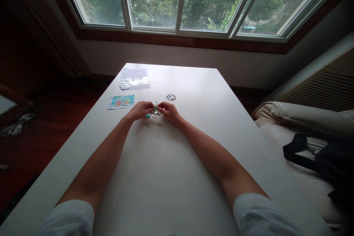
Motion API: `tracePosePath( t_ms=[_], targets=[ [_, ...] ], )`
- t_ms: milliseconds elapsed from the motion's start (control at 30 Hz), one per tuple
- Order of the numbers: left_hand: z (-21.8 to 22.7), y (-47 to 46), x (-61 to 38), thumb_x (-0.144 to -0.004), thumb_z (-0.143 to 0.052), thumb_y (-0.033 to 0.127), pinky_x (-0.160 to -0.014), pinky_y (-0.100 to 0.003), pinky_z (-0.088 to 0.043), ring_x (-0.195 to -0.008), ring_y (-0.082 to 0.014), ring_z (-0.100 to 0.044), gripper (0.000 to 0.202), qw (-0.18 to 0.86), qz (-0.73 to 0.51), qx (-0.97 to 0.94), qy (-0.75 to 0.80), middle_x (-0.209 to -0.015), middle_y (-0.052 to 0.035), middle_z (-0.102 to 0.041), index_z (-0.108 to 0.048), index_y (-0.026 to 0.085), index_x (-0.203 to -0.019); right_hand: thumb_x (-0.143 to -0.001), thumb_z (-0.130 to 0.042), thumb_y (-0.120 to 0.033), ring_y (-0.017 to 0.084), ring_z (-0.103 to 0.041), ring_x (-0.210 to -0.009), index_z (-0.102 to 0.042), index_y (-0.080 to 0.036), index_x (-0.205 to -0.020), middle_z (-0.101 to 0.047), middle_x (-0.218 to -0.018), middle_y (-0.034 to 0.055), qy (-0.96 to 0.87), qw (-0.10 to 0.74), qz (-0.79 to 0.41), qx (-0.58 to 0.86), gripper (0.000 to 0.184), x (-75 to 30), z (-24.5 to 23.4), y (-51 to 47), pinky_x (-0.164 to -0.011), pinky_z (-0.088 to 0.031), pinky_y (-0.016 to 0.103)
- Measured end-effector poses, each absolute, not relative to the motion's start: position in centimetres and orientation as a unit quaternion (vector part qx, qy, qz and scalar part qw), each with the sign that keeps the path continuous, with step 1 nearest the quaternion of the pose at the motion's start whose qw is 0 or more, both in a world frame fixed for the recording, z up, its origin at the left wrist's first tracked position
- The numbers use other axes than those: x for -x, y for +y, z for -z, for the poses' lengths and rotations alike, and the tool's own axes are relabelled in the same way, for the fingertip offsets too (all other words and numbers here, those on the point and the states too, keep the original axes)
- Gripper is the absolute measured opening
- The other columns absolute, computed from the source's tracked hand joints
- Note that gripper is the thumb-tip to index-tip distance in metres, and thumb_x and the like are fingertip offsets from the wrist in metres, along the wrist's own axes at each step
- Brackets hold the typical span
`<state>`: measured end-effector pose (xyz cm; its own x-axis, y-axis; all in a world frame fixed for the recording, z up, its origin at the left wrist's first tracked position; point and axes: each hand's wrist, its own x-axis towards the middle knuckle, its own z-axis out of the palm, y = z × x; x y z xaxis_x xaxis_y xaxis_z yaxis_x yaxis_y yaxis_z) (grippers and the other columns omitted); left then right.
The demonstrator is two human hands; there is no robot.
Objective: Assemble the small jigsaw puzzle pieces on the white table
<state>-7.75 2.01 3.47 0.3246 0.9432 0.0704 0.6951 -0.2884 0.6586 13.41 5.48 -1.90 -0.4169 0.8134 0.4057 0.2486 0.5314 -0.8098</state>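
Observation:
My left hand [141, 110] and my right hand [170, 112] meet over a small pile of jigsaw pieces [155, 117] on the white table. Their fingertips are pinched together on small green jigsaw pieces [155, 107] between them; the exact grip is too small to make out. A few loose jigsaw pieces [159, 124] lie nearer to me, and a teal piece [148, 115] is under my left fingers. Left of my left hand lies a colourful picture card [121, 101] with cartoon figures on a blue-green ground.
A clear plastic sleeve with papers [134, 78] lies at the table's far left. Beyond my right hand is a round black-and-white item [170, 97]. The white table [166, 177] stands before a window. On the right, dark cloth [329, 158] rests on a pale padded seat [272, 127].

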Motion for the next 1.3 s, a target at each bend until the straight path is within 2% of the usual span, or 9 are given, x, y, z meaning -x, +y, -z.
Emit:
tracePosePath(
  t_ms=[100, 333, 533, 700, 867, 1100, 1300],
  targets=[
    [-3.3, 2.1, 7.9, -0.084, -0.061, 0.044, -0.065, -0.024, -0.046, -0.072, -0.0169, -0.067, 0.028, 0.256, -0.221, -0.770, 0.541, -0.079, -0.0010, -0.075, -0.075, 0.021, -0.093, -0.087, -0.061, -0.037, 0.014, -0.058, -0.071, -0.069, -0.021, -0.085, -0.068, -0.079, 0.0002, -0.772, 0.425, -0.311, 0.355, 0.018, -13.4, 1.9, 5.3, -0.068, -0.044, 0.027],
    [-5.0, 1.6, 9.5, -0.084, -0.060, 0.050, -0.062, -0.025, -0.041, -0.075, -0.0183, -0.065, 0.031, 0.135, -0.144, -0.764, 0.614, -0.085, -0.0031, -0.075, -0.073, 0.022, -0.087, -0.088, -0.061, -0.037, 0.014, -0.055, -0.069, -0.068, -0.021, -0.083, -0.067, -0.076, -0.0005, -0.768, 0.415, -0.276, 0.402, 0.018, -13.5, 1.5, 4.9, -0.068, -0.042, 0.026],
    [-6.0, 1.1, 10.5, -0.071, -0.070, 0.046, -0.057, -0.023, -0.037, -0.070, -0.0172, -0.063, 0.026, 0.184, -0.035, -0.778, 0.600, -0.085, -0.0017, -0.073, -0.072, 0.024, -0.085, -0.090, -0.058, -0.030, 0.014, -0.057, -0.072, -0.070, -0.022, -0.094, -0.067, -0.079, -0.0003, -0.776, 0.411, -0.255, 0.404, 0.015, -13.4, 1.7, 4.8, -0.070, -0.043, 0.026],
    [-4.8, 1.5, 10.4, -0.065, -0.072, 0.038, -0.054, -0.024, -0.034, -0.065, -0.0167, -0.060, 0.018, 0.193, -0.047, -0.795, 0.573, -0.078, -0.0008, -0.070, -0.070, 0.024, -0.077, -0.090, -0.059, -0.026, 0.015, -0.056, -0.077, -0.070, -0.022, -0.090, -0.066, -0.084, 0.0019, -0.811, 0.389, -0.221, 0.378, 0.012, -13.2, 1.3, 4.4, -0.074, -0.043, 0.027],
    [-4.3, 1.7, 10.4, -0.067, -0.067, 0.036, -0.055, -0.027, -0.033, -0.065, -0.0181, -0.057, 0.014, 0.186, -0.036, -0.813, 0.551, -0.072, -0.0012, -0.067, -0.064, 0.023, -0.069, -0.091, -0.061, -0.025, 0.018, -0.056, -0.085, -0.072, -0.022, -0.090, -0.066, -0.087, 0.0041, -0.860, 0.348, -0.192, 0.321, 0.011, -12.9, 0.9, 3.8, -0.079, -0.043, 0.029],
    [-4.5, 1.3, 10.0, -0.071, -0.063, 0.040, -0.056, -0.027, -0.033, -0.064, -0.0168, -0.055, 0.018, 0.222, -0.059, -0.822, 0.522, -0.072, -0.0003, -0.065, -0.060, 0.022, -0.073, -0.090, -0.068, -0.033, 0.022, -0.054, -0.096, -0.073, -0.025, -0.103, -0.066, -0.099, 0.0066, -0.903, 0.290, -0.138, 0.285, 0.016, -12.6, 1.3, 3.8, -0.090, -0.041, 0.035],
    [-5.1, 1.1, 9.6, -0.074, -0.061, 0.036, -0.057, -0.025, -0.034, -0.064, -0.0150, -0.053, 0.016, 0.260, -0.077, -0.821, 0.503, -0.069, 0.0013, -0.061, -0.061, 0.021, -0.076, -0.091, -0.068, -0.033, 0.023, -0.053, -0.096, -0.073, -0.024, -0.095, -0.066, -0.099, 0.0067, -0.911, 0.272, -0.129, 0.283, 0.011, -12.7, 1.5, 4.0, -0.088, -0.040, 0.035]
  ],
)
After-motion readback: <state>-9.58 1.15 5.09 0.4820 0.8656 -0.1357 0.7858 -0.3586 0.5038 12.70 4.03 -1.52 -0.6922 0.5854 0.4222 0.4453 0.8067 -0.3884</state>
